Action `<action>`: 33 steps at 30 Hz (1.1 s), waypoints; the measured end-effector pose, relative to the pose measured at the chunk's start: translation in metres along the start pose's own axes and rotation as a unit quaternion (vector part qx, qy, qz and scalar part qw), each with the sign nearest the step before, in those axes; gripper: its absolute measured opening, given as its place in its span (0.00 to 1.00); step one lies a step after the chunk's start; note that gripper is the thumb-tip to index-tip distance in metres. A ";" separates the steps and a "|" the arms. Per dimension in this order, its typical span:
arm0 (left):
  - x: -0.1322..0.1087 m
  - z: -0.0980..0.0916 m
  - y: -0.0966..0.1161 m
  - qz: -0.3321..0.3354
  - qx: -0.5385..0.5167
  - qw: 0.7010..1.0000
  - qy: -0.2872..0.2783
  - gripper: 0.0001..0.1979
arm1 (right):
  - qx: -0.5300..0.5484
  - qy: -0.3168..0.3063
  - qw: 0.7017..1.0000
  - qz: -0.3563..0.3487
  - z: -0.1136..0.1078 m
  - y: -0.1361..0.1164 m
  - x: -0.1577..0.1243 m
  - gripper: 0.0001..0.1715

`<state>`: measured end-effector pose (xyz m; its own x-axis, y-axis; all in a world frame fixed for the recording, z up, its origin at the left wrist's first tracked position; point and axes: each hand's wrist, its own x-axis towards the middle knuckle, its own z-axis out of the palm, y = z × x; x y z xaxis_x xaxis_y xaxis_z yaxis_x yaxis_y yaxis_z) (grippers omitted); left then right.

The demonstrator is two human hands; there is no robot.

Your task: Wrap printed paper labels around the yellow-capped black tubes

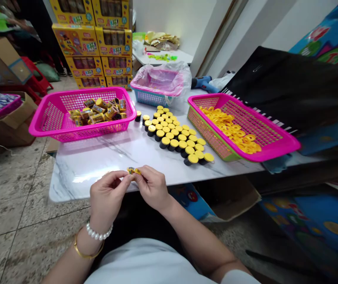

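Observation:
My left hand (107, 197) and my right hand (151, 186) meet at the near edge of a white marble table (98, 157). Both pinch one small yellow piece (133, 170) between their fingertips. Beyond them, several black cylinders with yellow caps (174, 134) stand in rows on the table. A pink basket (53, 118) at the left holds small wrapped black and yellow items (98, 111). Another pink basket (275, 140) at the right holds yellow rings (234, 132).
A blue basket lined with a pink bag (157, 85) stands at the back. A blue tool (202, 82) lies behind it. Yellow cartons (98, 43) are stacked on the floor, with red stools (35, 77) and cardboard boxes (6, 118) at the left.

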<state>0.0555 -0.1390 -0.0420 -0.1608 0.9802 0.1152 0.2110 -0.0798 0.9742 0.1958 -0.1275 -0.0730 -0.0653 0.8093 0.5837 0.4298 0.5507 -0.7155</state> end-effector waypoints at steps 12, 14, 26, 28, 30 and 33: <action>0.019 -0.004 0.006 -0.182 -0.121 0.968 -0.123 0.16 | -0.562 0.143 0.810 0.086 -0.112 0.055 -0.018 0.21; 0.023 -0.002 0.008 -0.226 -0.159 0.950 -0.143 0.19 | -0.563 0.130 0.810 0.101 -0.114 0.063 -0.022 0.19; 0.032 0.009 0.006 -0.308 -0.276 0.899 -0.141 0.21 | 0.354 0.085 0.880 0.306 -0.063 0.003 -0.006 0.24; 0.031 0.012 0.006 -0.310 -0.278 0.898 -0.140 0.22 | 0.375 0.076 0.871 0.307 -0.055 -0.003 -0.005 0.24; 0.030 0.014 0.007 -0.314 -0.287 0.894 -0.139 0.22 | 0.370 0.072 0.874 0.306 -0.050 -0.005 -0.005 0.24; 0.031 0.014 0.008 -0.328 -0.320 0.876 -0.150 0.18 | 0.349 0.070 0.885 0.299 -0.047 -0.006 -0.006 0.21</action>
<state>0.0654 -0.1066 -0.0329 0.2347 0.8492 -0.4730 -0.4309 0.5271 0.7324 0.2359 -0.1450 -0.0543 0.1181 0.9926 0.0279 -0.3147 0.0640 -0.9470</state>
